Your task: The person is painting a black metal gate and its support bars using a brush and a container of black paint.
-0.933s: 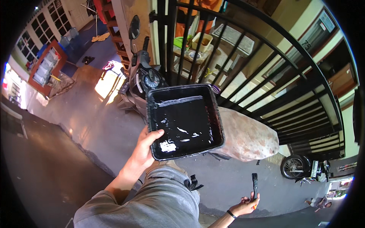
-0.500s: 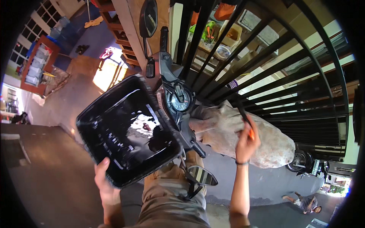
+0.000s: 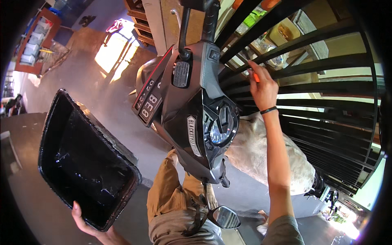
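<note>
My right hand [image 3: 264,87] is closed round a brush [image 3: 256,77], orange end showing, by the black gate bars [image 3: 326,87]; can't tell whether bristles touch. My left hand [image 3: 92,228] grips the black tray [image 3: 121,200], thumb over its rim, tray tilted. Between: motorbike [image 3: 183,118]. Stained cover [image 3: 261,151] beneath my right forearm.
</note>
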A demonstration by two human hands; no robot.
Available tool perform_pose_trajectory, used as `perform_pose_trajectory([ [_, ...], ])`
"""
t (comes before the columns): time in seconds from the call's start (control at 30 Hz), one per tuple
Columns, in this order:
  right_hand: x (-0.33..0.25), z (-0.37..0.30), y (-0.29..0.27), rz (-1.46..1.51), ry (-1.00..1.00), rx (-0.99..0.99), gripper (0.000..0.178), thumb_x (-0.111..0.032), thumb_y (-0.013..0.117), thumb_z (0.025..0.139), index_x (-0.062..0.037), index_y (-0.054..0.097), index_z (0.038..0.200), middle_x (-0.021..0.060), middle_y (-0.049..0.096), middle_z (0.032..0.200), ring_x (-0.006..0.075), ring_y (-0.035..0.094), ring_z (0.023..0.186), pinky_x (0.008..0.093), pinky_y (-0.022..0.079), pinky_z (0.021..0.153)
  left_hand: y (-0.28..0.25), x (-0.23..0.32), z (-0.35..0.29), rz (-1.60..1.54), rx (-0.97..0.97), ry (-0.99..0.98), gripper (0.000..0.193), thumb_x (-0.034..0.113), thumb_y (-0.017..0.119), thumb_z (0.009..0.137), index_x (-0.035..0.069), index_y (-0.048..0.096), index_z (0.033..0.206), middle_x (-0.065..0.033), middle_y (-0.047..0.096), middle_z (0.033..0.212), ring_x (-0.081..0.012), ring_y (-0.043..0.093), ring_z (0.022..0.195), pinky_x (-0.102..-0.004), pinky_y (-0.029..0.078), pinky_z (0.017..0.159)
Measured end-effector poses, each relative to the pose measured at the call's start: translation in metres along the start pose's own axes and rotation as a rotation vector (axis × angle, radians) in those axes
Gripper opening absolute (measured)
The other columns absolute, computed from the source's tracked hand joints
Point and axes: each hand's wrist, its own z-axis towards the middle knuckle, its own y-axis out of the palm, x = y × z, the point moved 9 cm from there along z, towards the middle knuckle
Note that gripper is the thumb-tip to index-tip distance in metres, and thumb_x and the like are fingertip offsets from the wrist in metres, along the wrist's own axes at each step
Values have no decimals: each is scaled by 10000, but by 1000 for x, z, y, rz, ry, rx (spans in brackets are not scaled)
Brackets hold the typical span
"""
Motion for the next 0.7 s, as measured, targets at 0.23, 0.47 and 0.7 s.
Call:
perform_pose_trajectory([
  [0.23, -35, 12, -55, -30, -57, 157, 327, -48, 740, 910, -101, 730, 1232, 135, 741, 1135, 330, 744, 995, 398, 603, 812, 16, -2, -2, -54, -69, -28, 603, 368, 704, 895, -17, 617, 1351, -168, 657, 1308, -312, 659, 1135, -435, 566, 958],
  [0.47, -15, -10, 11, -55, -60, -91, 339, -85, 709, 927, -143, 705, 1260, 117, 737, 1109, 345, 737, 885, 415, 596, 731, 24, -8, 2, -22, -108, -20, 620, 378, 703, 893, -16, 598, 1360, -165, 655, 1295, -316, 664, 1115, -434, 564, 953],
  [0.7, -38, 29, -46, -105, -130, 173, 324, -70, 735, 924, -121, 718, 1244, 121, 738, 1107, 321, 738, 916, 382, 593, 761, -25, -12, 6, 198, 59, 210, 606, 377, 701, 897, -9, 603, 1354, -164, 659, 1271, -309, 663, 1118, -425, 568, 944],
])
